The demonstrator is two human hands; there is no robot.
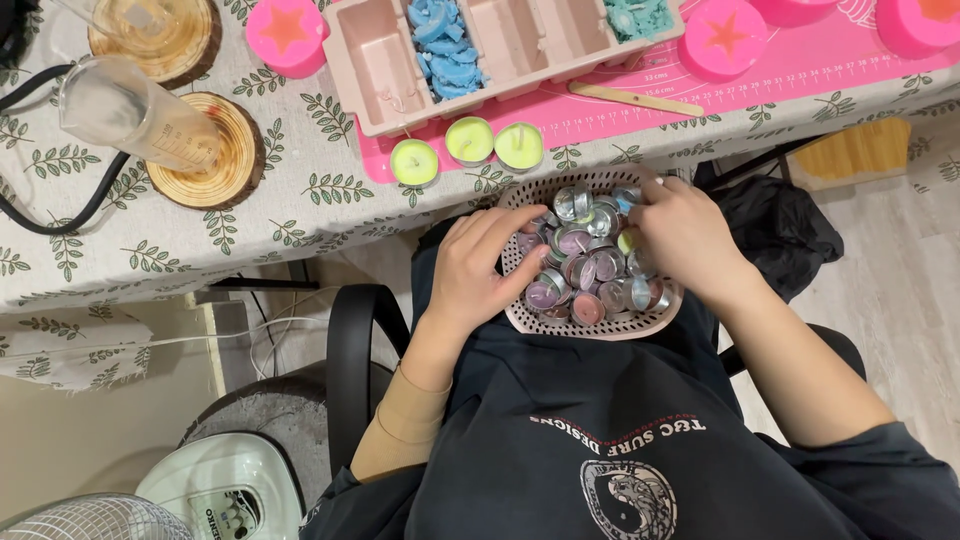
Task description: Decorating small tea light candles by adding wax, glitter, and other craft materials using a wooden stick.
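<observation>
A pink perforated basket (560, 325) rests on my lap, filled with several tealight candles (585, 270) in metal cups, with purple and pink wax. My left hand (478, 270) lies over the basket's left side, fingers spread on the candles. My right hand (685, 235) reaches in from the right, fingertips among the candles near a pale green one (626, 240). Whether either hand pinches a candle is hidden by the fingers. Three green tealights (469, 140) stand in a row on the table edge just beyond the basket.
A pink mat (800, 65) carries a pink tray (375, 70) with blue wax pieces (445, 50), round pink moulds (722, 38) and a wooden stick (635, 98). Measuring cups (135, 110) sit on wood slices at the left. A fan (95, 518) stands below.
</observation>
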